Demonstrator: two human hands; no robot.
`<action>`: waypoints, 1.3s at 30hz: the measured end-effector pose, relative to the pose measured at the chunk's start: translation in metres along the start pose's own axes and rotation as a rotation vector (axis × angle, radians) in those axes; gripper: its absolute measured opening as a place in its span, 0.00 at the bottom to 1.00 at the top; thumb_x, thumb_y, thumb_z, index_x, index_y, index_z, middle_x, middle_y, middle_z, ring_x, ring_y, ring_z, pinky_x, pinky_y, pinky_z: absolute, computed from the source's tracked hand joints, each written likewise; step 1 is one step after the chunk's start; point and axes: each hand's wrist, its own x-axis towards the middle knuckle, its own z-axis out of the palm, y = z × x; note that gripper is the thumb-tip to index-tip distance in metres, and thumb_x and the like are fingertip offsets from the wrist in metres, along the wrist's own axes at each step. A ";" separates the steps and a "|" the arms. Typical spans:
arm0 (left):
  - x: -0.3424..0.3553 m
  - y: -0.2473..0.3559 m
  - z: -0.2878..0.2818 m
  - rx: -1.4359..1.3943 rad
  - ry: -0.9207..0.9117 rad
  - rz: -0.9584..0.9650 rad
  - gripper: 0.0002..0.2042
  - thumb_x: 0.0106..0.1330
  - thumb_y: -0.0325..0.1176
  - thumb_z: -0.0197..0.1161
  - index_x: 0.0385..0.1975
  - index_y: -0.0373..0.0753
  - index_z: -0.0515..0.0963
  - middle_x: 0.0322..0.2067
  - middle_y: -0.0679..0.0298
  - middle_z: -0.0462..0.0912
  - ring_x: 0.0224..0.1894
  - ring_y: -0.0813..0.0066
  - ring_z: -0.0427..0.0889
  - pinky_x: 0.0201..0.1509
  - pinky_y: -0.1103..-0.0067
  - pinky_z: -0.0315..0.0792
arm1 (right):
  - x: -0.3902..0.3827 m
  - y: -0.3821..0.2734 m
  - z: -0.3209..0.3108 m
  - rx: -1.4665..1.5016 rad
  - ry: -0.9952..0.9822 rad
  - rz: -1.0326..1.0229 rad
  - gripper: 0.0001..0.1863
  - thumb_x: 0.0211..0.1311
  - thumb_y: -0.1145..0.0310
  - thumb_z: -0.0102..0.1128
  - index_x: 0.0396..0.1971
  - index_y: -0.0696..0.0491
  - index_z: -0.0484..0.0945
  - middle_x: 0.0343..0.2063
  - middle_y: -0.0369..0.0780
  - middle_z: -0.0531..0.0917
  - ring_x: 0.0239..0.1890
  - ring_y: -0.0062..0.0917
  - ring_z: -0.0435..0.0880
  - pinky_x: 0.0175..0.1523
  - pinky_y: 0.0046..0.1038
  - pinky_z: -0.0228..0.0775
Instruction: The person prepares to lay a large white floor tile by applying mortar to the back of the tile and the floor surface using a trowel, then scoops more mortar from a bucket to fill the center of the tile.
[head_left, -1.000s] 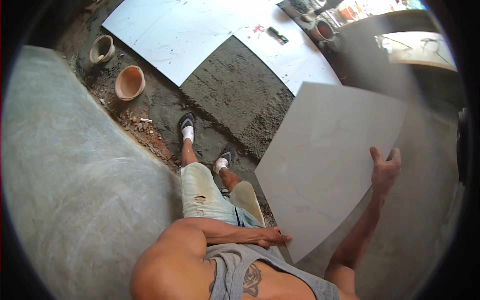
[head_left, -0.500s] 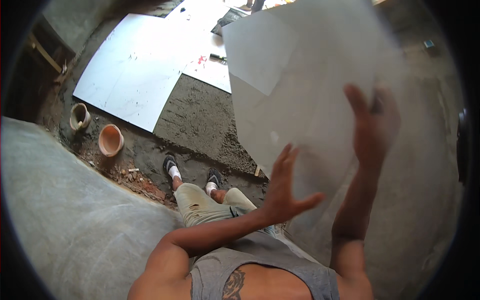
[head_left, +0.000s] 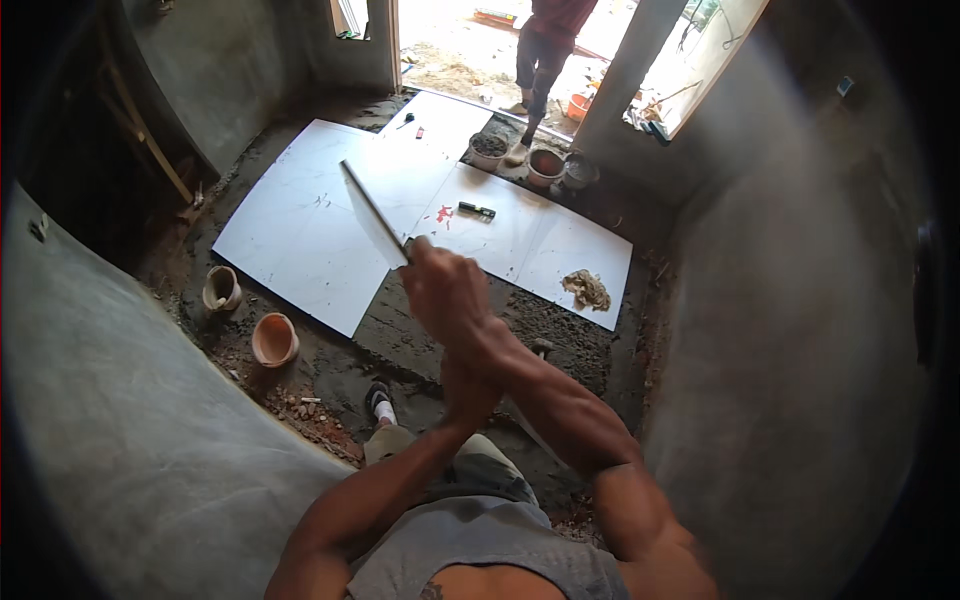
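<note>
A large white tile [head_left: 378,222] stands nearly edge-on before me, tilted over a grey mortar bed [head_left: 545,320]. My right hand [head_left: 450,290] is closed on its upper edge. Below it, my left hand [head_left: 468,385] is at the same tile, crossed by my right wrist, its fingers hidden. Laid white tiles [head_left: 290,220] surround the mortar's far and left sides. On them lie a short black-and-green tool [head_left: 476,210], red bits [head_left: 444,214] and a beige crumpled lump [head_left: 587,290].
Two small buckets [head_left: 275,340] stand at the left by rubble. More buckets [head_left: 546,168] line the doorway, where another person [head_left: 545,45] stands in dark trousers. Concrete walls [head_left: 120,420] rise on both sides. A wooden plank [head_left: 160,160] leans at the back left.
The held tile has swung from broad face at the right to nearly edge-on in the middle. Both hands have come together, the right above the left. The view has lifted toward the doorway.
</note>
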 end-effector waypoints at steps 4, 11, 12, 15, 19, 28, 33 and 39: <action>-0.006 -0.053 -0.022 0.348 -0.188 -0.236 0.22 0.59 0.41 0.71 0.48 0.35 0.75 0.37 0.60 0.83 0.42 0.73 0.82 0.43 0.73 0.77 | 0.011 0.003 0.044 0.021 -0.040 -0.177 0.07 0.59 0.75 0.59 0.31 0.61 0.72 0.23 0.54 0.81 0.26 0.48 0.84 0.30 0.45 0.76; 0.009 -0.054 -0.102 -0.105 -0.191 -0.898 0.24 0.63 0.39 0.65 0.53 0.30 0.71 0.39 0.58 0.81 0.41 0.69 0.81 0.42 0.72 0.77 | 0.034 -0.016 0.149 0.113 -0.238 -0.252 0.06 0.59 0.74 0.53 0.31 0.62 0.71 0.23 0.54 0.81 0.25 0.50 0.83 0.30 0.46 0.76; 0.016 -0.056 -0.115 -0.166 -0.195 -1.081 0.24 0.63 0.39 0.65 0.53 0.29 0.71 0.38 0.56 0.81 0.41 0.69 0.81 0.41 0.71 0.77 | 0.037 -0.019 0.169 0.089 -0.220 -0.252 0.07 0.60 0.72 0.54 0.31 0.61 0.72 0.23 0.53 0.81 0.23 0.49 0.83 0.29 0.46 0.75; 0.020 -0.093 -0.135 0.104 -0.131 -0.881 0.25 0.61 0.38 0.66 0.52 0.27 0.71 0.38 0.54 0.81 0.38 0.70 0.82 0.35 0.71 0.77 | 0.049 -0.015 0.216 0.074 -0.268 -0.225 0.08 0.61 0.70 0.54 0.32 0.61 0.72 0.22 0.53 0.81 0.22 0.48 0.82 0.29 0.47 0.73; 0.019 -0.147 -0.142 0.060 -0.128 -1.065 0.23 0.60 0.35 0.66 0.50 0.25 0.72 0.37 0.53 0.81 0.36 0.70 0.82 0.31 0.70 0.77 | 0.062 0.000 0.251 0.096 -0.438 -0.071 0.08 0.57 0.72 0.54 0.32 0.62 0.73 0.23 0.55 0.82 0.28 0.49 0.85 0.34 0.48 0.76; 0.053 -0.188 -0.064 -0.285 -0.131 -0.942 0.17 0.54 0.34 0.63 0.33 0.21 0.80 0.28 0.42 0.83 0.28 0.61 0.83 0.34 0.69 0.76 | 0.034 0.216 0.215 0.850 -0.393 0.664 0.29 0.72 0.44 0.49 0.54 0.57 0.74 0.46 0.42 0.81 0.45 0.27 0.81 0.47 0.32 0.74; 0.071 -0.199 -0.041 -0.315 -0.251 -0.892 0.10 0.54 0.26 0.62 0.32 0.25 0.79 0.28 0.59 0.82 0.27 0.77 0.78 0.32 0.78 0.72 | -0.039 0.448 0.207 0.165 -0.372 0.890 0.39 0.68 0.36 0.46 0.57 0.60 0.72 0.53 0.51 0.80 0.56 0.41 0.79 0.59 0.40 0.69; 0.125 -0.193 -0.007 -0.214 -0.431 -0.760 0.15 0.53 0.25 0.61 0.39 0.24 0.79 0.35 0.57 0.84 0.34 0.75 0.81 0.40 0.79 0.75 | -0.079 0.624 0.210 0.142 -0.245 1.166 0.53 0.62 0.22 0.28 0.64 0.58 0.70 0.66 0.54 0.66 0.70 0.44 0.62 0.71 0.47 0.53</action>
